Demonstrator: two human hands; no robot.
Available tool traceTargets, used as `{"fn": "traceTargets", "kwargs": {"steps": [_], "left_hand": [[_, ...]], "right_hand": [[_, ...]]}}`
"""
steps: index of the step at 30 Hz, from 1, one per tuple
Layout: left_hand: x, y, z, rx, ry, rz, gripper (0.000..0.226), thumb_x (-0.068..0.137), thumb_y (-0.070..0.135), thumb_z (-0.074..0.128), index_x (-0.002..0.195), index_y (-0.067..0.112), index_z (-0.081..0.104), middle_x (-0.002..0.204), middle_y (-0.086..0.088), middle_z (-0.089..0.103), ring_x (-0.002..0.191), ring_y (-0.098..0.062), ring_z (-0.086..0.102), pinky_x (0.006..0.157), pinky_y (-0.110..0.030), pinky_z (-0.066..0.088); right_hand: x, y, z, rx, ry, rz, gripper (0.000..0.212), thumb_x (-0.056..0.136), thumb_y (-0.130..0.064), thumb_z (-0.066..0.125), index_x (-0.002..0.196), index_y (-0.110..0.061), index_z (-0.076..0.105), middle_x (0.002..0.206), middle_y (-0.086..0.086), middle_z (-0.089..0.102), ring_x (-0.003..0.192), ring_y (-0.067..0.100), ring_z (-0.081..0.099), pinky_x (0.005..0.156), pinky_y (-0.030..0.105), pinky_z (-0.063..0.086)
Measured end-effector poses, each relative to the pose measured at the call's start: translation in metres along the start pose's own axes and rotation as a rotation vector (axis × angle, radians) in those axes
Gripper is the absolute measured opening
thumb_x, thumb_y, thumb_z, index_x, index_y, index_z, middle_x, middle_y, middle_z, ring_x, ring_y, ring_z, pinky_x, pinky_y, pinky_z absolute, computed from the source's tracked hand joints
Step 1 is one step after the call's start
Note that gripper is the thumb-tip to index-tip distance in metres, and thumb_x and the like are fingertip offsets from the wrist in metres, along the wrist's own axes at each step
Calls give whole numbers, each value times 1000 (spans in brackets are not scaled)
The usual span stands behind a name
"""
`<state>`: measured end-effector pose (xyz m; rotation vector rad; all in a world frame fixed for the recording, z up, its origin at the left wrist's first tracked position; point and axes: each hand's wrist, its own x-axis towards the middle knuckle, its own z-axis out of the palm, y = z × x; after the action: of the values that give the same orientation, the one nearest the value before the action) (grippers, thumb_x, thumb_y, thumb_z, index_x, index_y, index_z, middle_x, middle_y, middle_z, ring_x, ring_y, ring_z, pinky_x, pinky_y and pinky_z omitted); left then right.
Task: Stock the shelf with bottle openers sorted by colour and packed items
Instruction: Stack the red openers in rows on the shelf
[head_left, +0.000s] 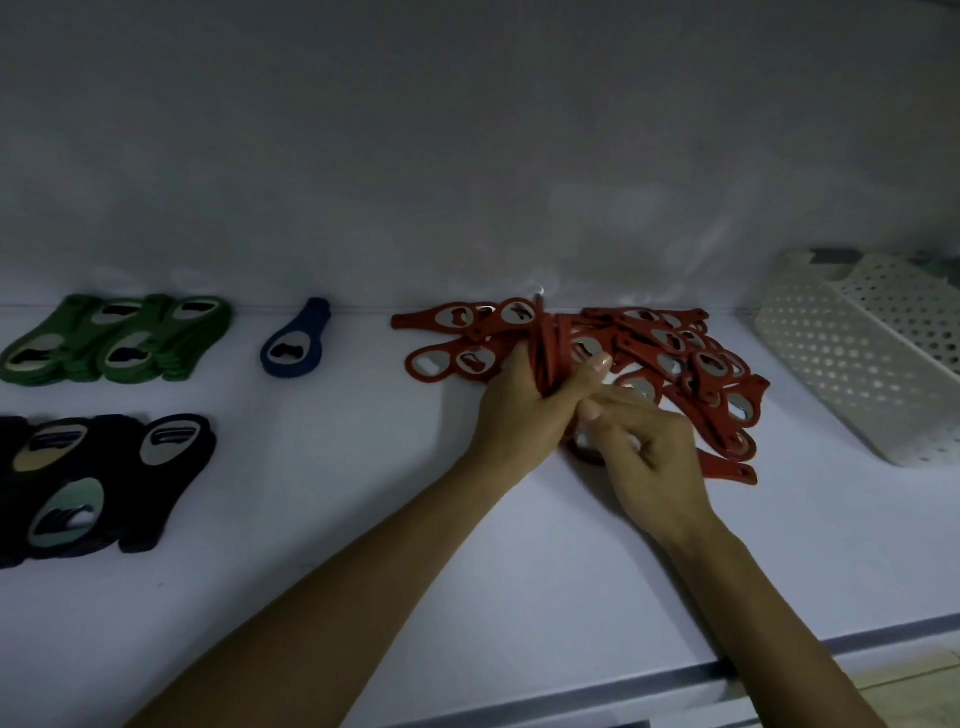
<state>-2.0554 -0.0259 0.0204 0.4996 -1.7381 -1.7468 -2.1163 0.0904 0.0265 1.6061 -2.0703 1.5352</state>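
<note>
Two bare hands work on a smooth white shelf (363, 509). The left hand (522, 410) grips a bunch of flat, paddle-shaped red bottle openers (546, 345) on edge. The right hand (649, 457) curls its fingers round one red opener (727, 467) lying flat. Behind them lies a loose red pile (691, 358), too tangled to count. To the left are one blue opener (291, 343), green openers (119, 338) showing four oval metal heads, and black openers (109, 473) showing three. A white perforated plastic basket (852, 374) lies at the right
</note>
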Motion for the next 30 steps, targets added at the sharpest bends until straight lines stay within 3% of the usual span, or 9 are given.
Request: {"fn": "traceTargets", "kwargs": {"steps": [4, 9, 12, 14, 16, 18, 23, 27, 30], "left_hand": [[4, -3, 1, -77, 51, -7, 26, 87, 22, 65, 112, 20, 59, 98, 11, 67, 87, 4, 64, 73, -13, 51], [3, 2, -4, -160, 146, -63, 26, 86, 17, 64, 111, 25, 60, 99, 5, 68, 89, -16, 68, 61, -27, 56], [-1, 11, -5, -125, 109, -62, 25, 86, 14, 66, 110, 20, 62, 99, -4, 70, 84, -19, 69, 53, -23, 53], [-10, 15, -9, -83, 31, -22, 23, 84, 15, 68, 106, 21, 63, 94, 2, 71, 82, -13, 69, 58, -24, 55], [-26, 14, -20, 49, -70, 44, 24, 83, 21, 69, 106, 24, 63, 92, 10, 71, 87, -5, 67, 67, -21, 55], [-45, 13, -32, 263, -134, 81, 33, 82, 28, 69, 114, 23, 61, 99, 9, 71, 93, -3, 66, 78, -22, 56], [-65, 18, -61, 545, -123, 85, 37, 80, 26, 71, 115, 16, 61, 102, -1, 70, 95, -16, 66, 83, -33, 56], [-69, 21, -64, 602, -105, 87, 25, 80, 26, 71, 101, 12, 67, 93, -3, 70, 87, -18, 66, 77, -38, 57], [-73, 20, -62, 650, -86, 78, 27, 77, 24, 74, 101, 13, 67, 87, 3, 69, 83, -15, 66, 74, -32, 57]], "right_hand": [[0, 5, 0, 29, 79, 73, 27, 90, -17, 46, 88, -13, 72, 93, -12, 71, 88, 10, 66, 77, 24, 51], [-1, 16, -4, -253, 35, 284, 45, 95, -39, 36, 72, -12, 63, 70, -1, 63, 65, 16, 61, 63, 40, 51], [2, 10, -6, -354, 63, 229, 44, 97, -43, 34, 71, -20, 62, 68, -11, 62, 69, 10, 60, 83, 41, 50], [8, -2, -4, -158, 43, 217, 25, 91, -51, 42, 90, -37, 62, 84, -28, 65, 88, -7, 60, 94, 26, 46], [15, -16, -1, 109, -86, 275, 31, 79, -54, 57, 107, -43, 58, 100, -34, 63, 101, -13, 56, 86, 8, 43], [19, -24, 9, 265, -203, 297, 29, 76, -42, 67, 104, -38, 61, 100, -28, 66, 100, -8, 59, 82, 8, 44], [12, -47, 39, 331, -247, 253, 24, 80, -25, 60, 104, -24, 63, 115, -5, 66, 106, 7, 62, 92, 26, 51], [10, -54, 45, 368, -262, 270, 33, 77, -32, 75, 107, -27, 63, 111, -13, 66, 102, -3, 62, 87, 15, 50], [5, -60, 52, 446, -155, 322, 19, 86, -14, 66, 105, -13, 68, 101, -7, 70, 90, 1, 66, 77, 15, 53]]}}
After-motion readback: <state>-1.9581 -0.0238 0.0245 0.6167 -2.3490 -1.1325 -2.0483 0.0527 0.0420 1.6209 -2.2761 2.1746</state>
